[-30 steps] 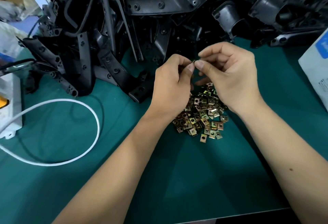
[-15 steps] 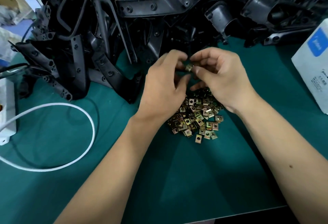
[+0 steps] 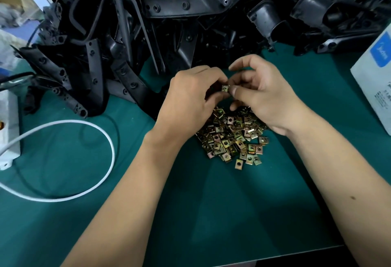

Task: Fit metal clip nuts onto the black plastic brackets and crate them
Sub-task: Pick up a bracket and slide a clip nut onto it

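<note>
A small brass-coloured clip nut (image 3: 225, 88) is pinched between the thumb and fingers of my right hand (image 3: 264, 95). My left hand (image 3: 190, 99) meets it from the left, fingers curled at the same nut; what lies inside that hand is hidden. Both hands hover just above a loose pile of clip nuts (image 3: 232, 137) on the green mat (image 3: 232, 213). A big heap of black plastic brackets (image 3: 190, 17) fills the back of the table, its nearest pieces right behind my hands.
A white power strip (image 3: 8, 122) sits at the left edge, its white cable (image 3: 93, 131) looping over the mat. A white and blue box (image 3: 374, 80) stands at the right edge. The table's front edge (image 3: 275, 256) runs below my forearms.
Both hands have dropped from above the bracket heap toward the nut pile. The nut has turned from edge-on to face-on between my fingertips.
</note>
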The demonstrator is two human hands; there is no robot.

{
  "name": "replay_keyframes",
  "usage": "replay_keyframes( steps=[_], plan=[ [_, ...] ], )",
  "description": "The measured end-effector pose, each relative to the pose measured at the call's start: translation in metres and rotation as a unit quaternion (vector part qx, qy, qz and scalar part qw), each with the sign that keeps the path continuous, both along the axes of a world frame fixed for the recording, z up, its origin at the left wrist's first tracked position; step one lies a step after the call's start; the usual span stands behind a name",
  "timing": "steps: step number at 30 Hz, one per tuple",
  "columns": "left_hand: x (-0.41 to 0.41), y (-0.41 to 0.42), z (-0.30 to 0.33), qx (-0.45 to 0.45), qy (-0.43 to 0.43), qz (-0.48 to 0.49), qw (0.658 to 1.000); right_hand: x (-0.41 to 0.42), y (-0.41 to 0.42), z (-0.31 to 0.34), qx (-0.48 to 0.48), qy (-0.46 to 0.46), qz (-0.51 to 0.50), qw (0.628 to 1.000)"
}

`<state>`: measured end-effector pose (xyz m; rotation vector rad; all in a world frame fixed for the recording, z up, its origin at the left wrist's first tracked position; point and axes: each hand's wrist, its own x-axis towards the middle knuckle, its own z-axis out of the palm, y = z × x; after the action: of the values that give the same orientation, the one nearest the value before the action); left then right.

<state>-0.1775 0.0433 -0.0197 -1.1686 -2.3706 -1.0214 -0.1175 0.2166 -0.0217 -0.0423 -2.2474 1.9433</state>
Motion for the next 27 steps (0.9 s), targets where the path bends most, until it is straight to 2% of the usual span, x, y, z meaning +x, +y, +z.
replay_keyframes(
  steps=[6,17,23,27],
  plan=[
    [-0.001,0.0,0.0,-0.006,-0.017,-0.03,0.999,0.001,0.004,0.003,0.062,-0.004,0.032,0.998],
    [0.004,0.003,-0.002,0.001,-0.017,-0.005,1.0,0.0,-0.006,0.0,0.031,0.009,-0.012,0.999],
    [0.006,0.01,-0.002,-0.008,-0.015,-0.013,1.0,0.001,-0.001,-0.002,0.145,0.011,0.006,0.989],
    [0.008,0.013,-0.001,-0.003,-0.015,-0.008,1.0,0.002,-0.002,-0.003,0.17,0.011,0.005,0.985]
  ],
)
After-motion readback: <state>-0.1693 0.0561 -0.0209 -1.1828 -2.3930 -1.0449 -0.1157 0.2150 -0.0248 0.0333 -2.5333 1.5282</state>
